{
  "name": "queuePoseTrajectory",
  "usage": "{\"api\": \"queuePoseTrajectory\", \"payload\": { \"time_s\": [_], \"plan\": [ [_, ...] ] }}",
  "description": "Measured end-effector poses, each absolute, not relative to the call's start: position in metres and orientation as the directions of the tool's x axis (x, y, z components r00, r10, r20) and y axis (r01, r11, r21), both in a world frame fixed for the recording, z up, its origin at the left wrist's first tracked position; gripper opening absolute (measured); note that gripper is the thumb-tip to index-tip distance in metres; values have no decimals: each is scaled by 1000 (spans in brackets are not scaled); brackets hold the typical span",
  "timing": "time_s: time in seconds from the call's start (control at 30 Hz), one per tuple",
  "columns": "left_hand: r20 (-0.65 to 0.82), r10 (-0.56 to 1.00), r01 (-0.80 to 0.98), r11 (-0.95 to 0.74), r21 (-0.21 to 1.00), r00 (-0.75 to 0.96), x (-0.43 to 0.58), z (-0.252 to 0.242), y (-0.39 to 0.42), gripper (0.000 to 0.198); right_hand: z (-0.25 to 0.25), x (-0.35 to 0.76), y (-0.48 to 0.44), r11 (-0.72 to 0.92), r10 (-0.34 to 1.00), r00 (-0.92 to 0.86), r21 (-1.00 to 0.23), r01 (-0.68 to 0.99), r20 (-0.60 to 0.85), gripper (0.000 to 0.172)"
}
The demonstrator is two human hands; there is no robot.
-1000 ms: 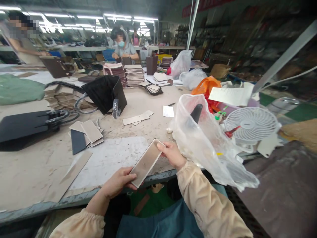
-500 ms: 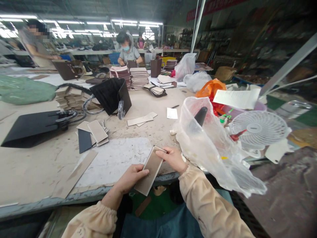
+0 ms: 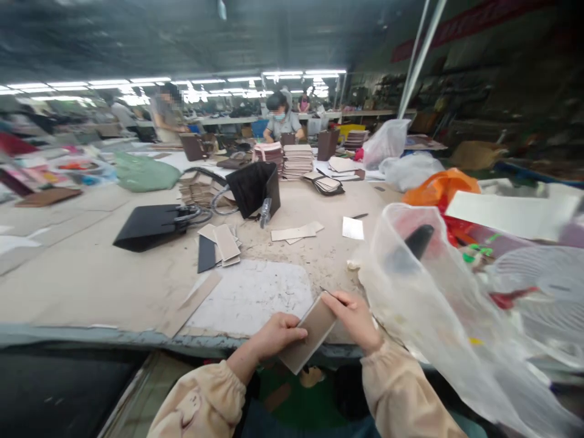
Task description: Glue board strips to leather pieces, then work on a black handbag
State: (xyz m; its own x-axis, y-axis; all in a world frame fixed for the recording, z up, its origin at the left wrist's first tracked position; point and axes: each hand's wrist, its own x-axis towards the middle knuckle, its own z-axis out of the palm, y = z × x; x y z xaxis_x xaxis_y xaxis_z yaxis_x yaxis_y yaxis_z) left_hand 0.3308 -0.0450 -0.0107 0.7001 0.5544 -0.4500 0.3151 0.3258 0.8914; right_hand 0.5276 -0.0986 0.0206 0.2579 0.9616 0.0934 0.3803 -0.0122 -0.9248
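A tan rectangular card panel (image 3: 311, 332) is held tilted over the table's near edge by both my hands. My left hand (image 3: 275, 335) grips its lower left side, thumb lying on the face. My right hand (image 3: 354, 317) pinches its upper right corner with closed fingers. A small pile of similar tan panels and one dark panel (image 3: 219, 244) lies on the table ahead to the left. A white board (image 3: 253, 296) lies flat on the worktable (image 3: 91, 283) just beyond my hands.
A clear plastic bag (image 3: 438, 304) with a black handle inside bulges at my right, next to a white fan (image 3: 538, 286). Black bags (image 3: 150, 225) and stacks of card (image 3: 297, 159) sit farther back. Other people work at the far tables.
The view has swung left and up. My hands and the panel have come closer to my body, and my left thumb has slid over the panel's face.
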Motion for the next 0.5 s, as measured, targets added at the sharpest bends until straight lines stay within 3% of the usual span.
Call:
{"api": "queuePoseTrajectory", "payload": {
  "time_s": [0.27, 0.5],
  "plan": [
    [-469, 615, 350, 313, 883, 634, 326, -12, -39, 38, 10, 534, -94, -152, 974, 204, -954, 257, -100, 41],
    [-427, 563, 288, 322, 902, 708, 319, -11, -41, 43, -1, 539, -90, -211, 931, 359, -906, 367, -71, 43]
  ]
}}
